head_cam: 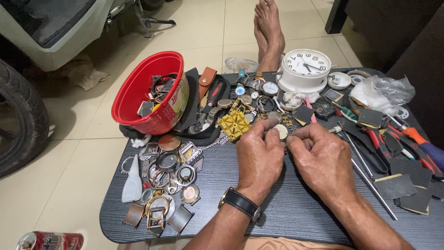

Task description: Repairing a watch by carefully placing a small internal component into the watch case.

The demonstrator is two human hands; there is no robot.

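Observation:
My left hand (260, 155) and my right hand (322, 159) meet over the middle of a dark wood-grain table (286, 208), fingers pinched together. Between the fingertips sits a small round pale watch part (281, 131), held by the left thumb and fingers; the right fingertips close on it from the right. A black-strapped wristwatch (241, 203) is on my left wrist. Just behind the hands lies a yellow plastic case holder (234, 124).
A red bucket (134, 92) of watch parts tilts at the table's back left. Watch cases and bezels (166, 180) lie front left, a white alarm clock (305, 69) at the back, pliers and screwdrivers (407, 139) and dark sandpaper pieces (397, 185) at right. My bare feet (269, 28) rest beyond.

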